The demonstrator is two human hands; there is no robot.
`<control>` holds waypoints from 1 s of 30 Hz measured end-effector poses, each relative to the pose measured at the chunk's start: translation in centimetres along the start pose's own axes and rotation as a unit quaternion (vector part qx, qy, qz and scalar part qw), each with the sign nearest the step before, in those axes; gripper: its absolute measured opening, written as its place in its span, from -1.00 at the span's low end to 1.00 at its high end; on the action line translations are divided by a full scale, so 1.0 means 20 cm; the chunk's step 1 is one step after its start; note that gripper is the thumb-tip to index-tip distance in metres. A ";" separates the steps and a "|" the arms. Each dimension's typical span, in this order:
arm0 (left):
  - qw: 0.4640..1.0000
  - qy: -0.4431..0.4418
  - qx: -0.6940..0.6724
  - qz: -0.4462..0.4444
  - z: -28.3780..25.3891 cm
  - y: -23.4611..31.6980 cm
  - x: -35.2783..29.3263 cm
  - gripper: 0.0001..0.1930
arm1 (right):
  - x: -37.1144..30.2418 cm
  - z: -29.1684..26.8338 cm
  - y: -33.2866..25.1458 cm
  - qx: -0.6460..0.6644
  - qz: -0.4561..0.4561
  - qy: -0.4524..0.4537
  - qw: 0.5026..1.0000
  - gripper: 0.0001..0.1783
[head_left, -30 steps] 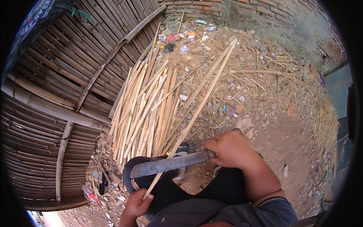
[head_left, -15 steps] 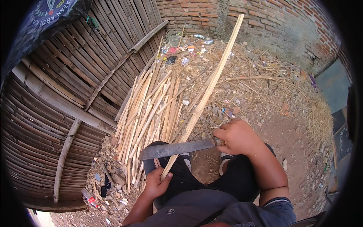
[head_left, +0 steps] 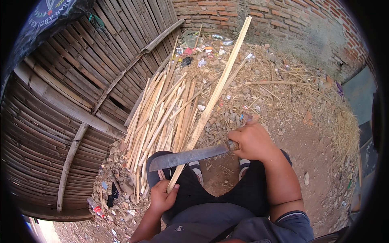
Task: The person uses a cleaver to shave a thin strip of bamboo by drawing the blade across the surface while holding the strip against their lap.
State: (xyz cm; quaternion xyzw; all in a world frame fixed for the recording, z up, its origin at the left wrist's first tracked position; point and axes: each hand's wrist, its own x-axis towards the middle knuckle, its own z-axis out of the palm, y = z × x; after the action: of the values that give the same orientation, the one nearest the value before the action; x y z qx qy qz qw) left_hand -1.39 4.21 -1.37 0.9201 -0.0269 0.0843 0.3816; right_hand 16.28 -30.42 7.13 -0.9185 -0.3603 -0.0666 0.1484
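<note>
A long pale bamboo strip [head_left: 221, 87] slants from my lap up toward the brick wall. My left hand [head_left: 163, 197] grips its near end beside my left knee, thumb along the strip. In my right hand [head_left: 254, 141] is the handle of a machete, fingers wrapped round it. The machete's broad, dark blade [head_left: 188, 157] points left and lies across the strip a little beyond my left hand. Where the blade crosses, it covers part of the strip, so the exact contact of its edge is hidden.
A pile of split bamboo strips [head_left: 158, 117] lies left of my feet, against a bamboo-slat wall [head_left: 48, 141]. Rubble, straw and litter cover the ground up to a brick wall [head_left: 279, 24]. A plastic bottle [head_left: 96, 208] lies at lower left.
The bamboo strip's far end has swung slightly left, and my left hand has shifted a little left and down. The machete stays across the strip, its handle end slightly higher. My knees shifted slightly.
</note>
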 end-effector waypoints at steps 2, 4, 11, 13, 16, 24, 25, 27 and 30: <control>1.000 0.009 -0.018 0.001 0.02 0.07 0.02 -0.72 | -0.04 0.00 0.08 0.009 0.042 0.047 0.998 -0.68; 1.000 0.009 -0.025 -0.007 0.03 0.10 0.03 -0.72 | -0.07 0.02 0.15 0.011 0.095 0.119 0.988 -0.67; 1.000 0.012 0.002 0.005 0.08 0.07 0.08 -0.73 | -0.05 0.07 0.09 0.009 -0.021 0.005 1.000 -0.66; 0.999 0.028 0.010 0.018 0.08 0.06 0.08 -0.74 | -0.02 0.07 0.06 0.006 -0.058 -0.029 0.998 -0.66; 0.996 0.085 0.023 0.034 0.06 0.07 0.04 -0.75 | -0.02 0.04 0.14 0.031 -0.005 0.014 0.999 -0.65; 0.980 0.160 0.090 0.078 0.15 -0.05 0.10 -0.75 | -0.04 0.05 0.17 0.032 0.025 0.060 0.997 -0.68; 0.980 0.154 0.095 0.082 0.15 -0.04 0.11 -0.74 | -0.04 0.06 0.14 0.017 0.007 0.036 0.999 -0.69; 0.979 0.139 0.114 0.092 0.15 -0.03 0.12 -0.73 | -0.03 0.12 0.14 0.016 -0.011 0.021 1.000 -0.70; 0.976 0.131 0.138 0.108 0.15 -0.02 0.14 -0.70 | -0.02 0.08 0.17 0.015 0.008 0.015 1.000 -0.71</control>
State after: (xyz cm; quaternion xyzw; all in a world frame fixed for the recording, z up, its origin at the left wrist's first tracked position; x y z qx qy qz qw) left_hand 1.72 2.45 -3.27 0.9365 -0.0635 0.2479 0.2400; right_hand 18.37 -32.52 4.71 -0.9179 -0.3517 -0.0738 0.1685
